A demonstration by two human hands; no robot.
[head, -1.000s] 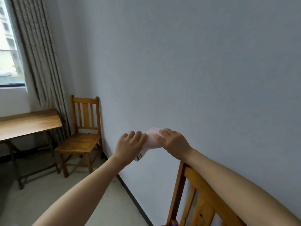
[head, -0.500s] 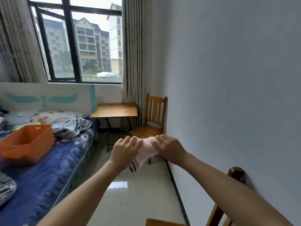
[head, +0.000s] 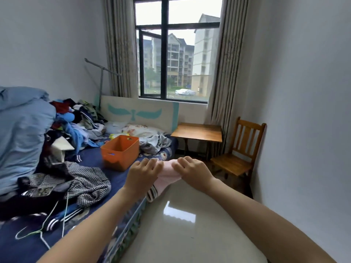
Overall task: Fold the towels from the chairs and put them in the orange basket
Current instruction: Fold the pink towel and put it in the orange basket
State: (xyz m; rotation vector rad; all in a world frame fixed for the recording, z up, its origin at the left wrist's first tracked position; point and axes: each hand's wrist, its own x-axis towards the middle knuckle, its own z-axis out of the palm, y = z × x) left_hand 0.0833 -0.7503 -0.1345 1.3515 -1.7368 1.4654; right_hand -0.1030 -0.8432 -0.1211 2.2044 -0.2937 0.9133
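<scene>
A folded pink towel (head: 167, 174) with a dark striped end hanging down is held in the air in front of me. My left hand (head: 142, 172) grips its left side and my right hand (head: 191, 170) grips its right side, fingers curled over the top edge. The orange basket (head: 120, 152) stands on the blue bed, just left of and beyond my left hand; its inside is not visible. A wooden chair (head: 238, 153) with a bare seat stands by the right wall.
The bed (head: 106, 179) at left carries heaps of clothes (head: 76, 120), a checked garment (head: 83, 184) and a wire hanger (head: 43, 232). A small wooden table (head: 197, 132) sits under the window. Shiny tiled floor (head: 186, 224) runs between bed and right wall.
My view has swung left from the wall and chairs to the bed and basket. Both hands keep hold of the pink towel, which is now beside the orange basket.
</scene>
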